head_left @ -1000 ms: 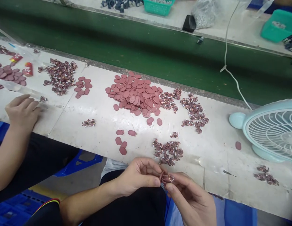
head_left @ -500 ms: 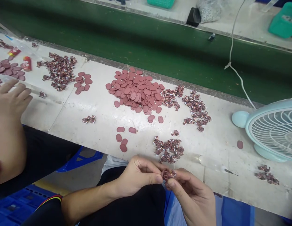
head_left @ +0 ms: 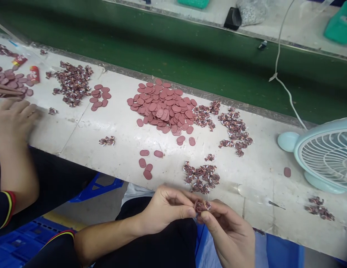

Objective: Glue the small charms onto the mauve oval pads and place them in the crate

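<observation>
At the table's front edge, my left hand (head_left: 169,208) and my right hand (head_left: 229,227) meet around a small brown figure (head_left: 204,206) with white and yellow details. My left thumb and fingers pinch a reddish-brown oval disc (head_left: 195,205) at the figure's left end. The right fingertips grip the figure's other side. Just beyond my hands lies a cluster of similar brown figures (head_left: 201,176). Several loose oval discs (head_left: 147,174) lie to the left of it, and a large heap of discs (head_left: 164,106) sits farther back.
A light blue fan (head_left: 327,152) stands at the right. A clear bottle with a dark thin tip (head_left: 254,193) lies right of my hands. More figures (head_left: 236,130) lie behind. At the left, a co-worker's hand (head_left: 15,117) rests over the table near other piles.
The figure in my fingers has turned slightly, and the disc shows more edge-on. The co-worker's arm at the left has shifted, and its sleeve now shows. The view has moved slightly.
</observation>
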A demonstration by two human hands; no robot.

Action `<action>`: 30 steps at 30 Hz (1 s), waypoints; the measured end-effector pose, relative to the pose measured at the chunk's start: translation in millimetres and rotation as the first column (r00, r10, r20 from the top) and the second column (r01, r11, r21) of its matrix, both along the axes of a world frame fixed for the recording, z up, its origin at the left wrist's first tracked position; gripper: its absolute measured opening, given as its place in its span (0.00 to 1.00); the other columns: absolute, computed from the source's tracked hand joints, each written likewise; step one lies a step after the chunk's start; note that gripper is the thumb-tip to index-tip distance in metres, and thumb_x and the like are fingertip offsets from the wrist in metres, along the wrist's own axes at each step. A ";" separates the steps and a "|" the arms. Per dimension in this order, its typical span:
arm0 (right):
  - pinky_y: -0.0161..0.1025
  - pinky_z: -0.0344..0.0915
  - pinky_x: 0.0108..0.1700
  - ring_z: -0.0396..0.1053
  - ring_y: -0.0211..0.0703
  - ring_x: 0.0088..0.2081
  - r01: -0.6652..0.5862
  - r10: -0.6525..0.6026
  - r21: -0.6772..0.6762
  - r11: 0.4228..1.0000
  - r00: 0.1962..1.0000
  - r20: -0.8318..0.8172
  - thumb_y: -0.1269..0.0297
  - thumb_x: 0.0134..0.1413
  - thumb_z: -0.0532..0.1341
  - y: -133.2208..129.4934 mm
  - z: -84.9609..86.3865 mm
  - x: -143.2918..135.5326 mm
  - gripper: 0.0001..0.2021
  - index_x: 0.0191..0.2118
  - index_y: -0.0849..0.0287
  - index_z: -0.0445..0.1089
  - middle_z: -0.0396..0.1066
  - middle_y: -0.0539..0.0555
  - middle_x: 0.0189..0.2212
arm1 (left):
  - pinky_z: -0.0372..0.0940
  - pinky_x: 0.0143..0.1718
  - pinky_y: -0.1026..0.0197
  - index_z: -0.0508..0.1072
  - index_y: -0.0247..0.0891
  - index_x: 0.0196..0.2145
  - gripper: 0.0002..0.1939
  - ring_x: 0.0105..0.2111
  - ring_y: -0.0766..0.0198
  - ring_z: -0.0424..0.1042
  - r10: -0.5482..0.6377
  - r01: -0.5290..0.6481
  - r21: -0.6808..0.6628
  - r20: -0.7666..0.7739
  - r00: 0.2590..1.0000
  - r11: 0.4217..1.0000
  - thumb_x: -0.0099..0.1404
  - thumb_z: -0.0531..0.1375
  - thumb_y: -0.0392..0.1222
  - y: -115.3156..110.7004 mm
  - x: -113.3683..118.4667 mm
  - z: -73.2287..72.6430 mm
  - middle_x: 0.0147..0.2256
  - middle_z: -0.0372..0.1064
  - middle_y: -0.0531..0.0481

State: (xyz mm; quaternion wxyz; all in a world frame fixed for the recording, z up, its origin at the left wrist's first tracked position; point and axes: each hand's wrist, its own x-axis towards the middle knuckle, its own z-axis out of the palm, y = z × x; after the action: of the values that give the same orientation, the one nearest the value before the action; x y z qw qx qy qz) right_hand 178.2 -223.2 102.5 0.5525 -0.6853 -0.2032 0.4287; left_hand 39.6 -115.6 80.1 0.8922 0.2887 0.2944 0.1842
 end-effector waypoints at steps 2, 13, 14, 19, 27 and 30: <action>0.37 0.79 0.35 0.79 0.42 0.30 0.011 -0.011 -0.008 1.000 0.999 -0.041 0.62 0.53 0.74 -1.6 -4.2 -0.1 0.06 0.38 0.52 0.83 0.81 0.53 0.30 | 0.76 0.46 0.52 0.85 0.37 0.31 0.06 0.41 0.52 0.83 0.015 -0.015 0.011 -0.023 1.000 1.000 0.58 0.75 0.41 -3.8 0.4 -1.1 0.44 0.84 0.42; 0.38 0.77 0.30 0.76 0.39 0.28 0.686 -0.690 0.083 0.723 0.715 0.110 0.61 0.44 0.78 -115.6 -30.5 50.9 0.13 0.36 0.56 0.80 0.78 0.52 0.33 | 0.65 0.63 0.43 0.85 0.48 0.46 0.11 0.56 0.46 0.75 0.264 0.506 0.838 -0.545 0.796 0.205 0.67 0.67 0.42 107.8 -53.4 -26.4 0.53 0.80 0.44; 0.39 0.78 0.33 0.76 0.40 0.31 0.742 -0.740 0.068 0.667 0.648 0.181 0.62 0.45 0.77 -137.5 -36.1 56.7 0.13 0.37 0.56 0.80 0.78 0.51 0.35 | 0.66 0.62 0.44 0.84 0.47 0.46 0.11 0.55 0.46 0.76 0.275 0.556 0.821 -0.569 0.775 0.132 0.68 0.66 0.43 116.2 -56.5 -31.2 0.53 0.80 0.45; 0.44 0.79 0.39 0.79 0.46 0.39 0.797 -0.644 -0.193 0.572 0.582 0.497 0.50 0.46 0.75 -230.6 -93.4 74.1 0.23 0.44 0.60 0.76 0.79 0.54 0.39 | 0.68 0.59 0.47 0.83 0.47 0.47 0.11 0.52 0.48 0.78 0.335 0.664 0.744 -0.608 0.720 -0.076 0.70 0.63 0.45 126.9 -58.6 -41.8 0.51 0.81 0.49; 0.48 0.75 0.50 0.76 0.44 0.44 0.546 -0.275 -0.653 0.525 0.835 0.477 0.55 0.66 0.65 -254.7 -201.4 75.2 0.14 0.47 0.61 0.74 0.77 0.54 0.44 | 0.75 0.34 0.61 0.82 0.46 0.47 0.12 0.37 0.61 0.78 0.386 0.513 0.834 -0.550 0.741 0.204 0.66 0.66 0.47 118.8 -46.0 -6.8 0.49 0.79 0.53; 0.50 0.74 0.51 0.75 0.46 0.48 0.499 -0.194 -0.706 0.503 0.861 0.470 0.55 0.66 0.64 -256.0 -219.0 74.2 0.15 0.51 0.60 0.73 0.75 0.56 0.49 | 0.74 0.32 0.60 0.83 0.44 0.44 0.10 0.34 0.62 0.76 0.344 0.357 0.832 -0.514 0.786 0.425 0.64 0.69 0.45 111.0 -44.2 4.3 0.45 0.79 0.51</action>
State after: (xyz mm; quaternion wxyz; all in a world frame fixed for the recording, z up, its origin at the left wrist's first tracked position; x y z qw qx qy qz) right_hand 252.4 -479.2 -116.5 0.2115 -0.9474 0.0694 0.2298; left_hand -4.7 -4.6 84.5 0.4439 0.7645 0.4210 0.2029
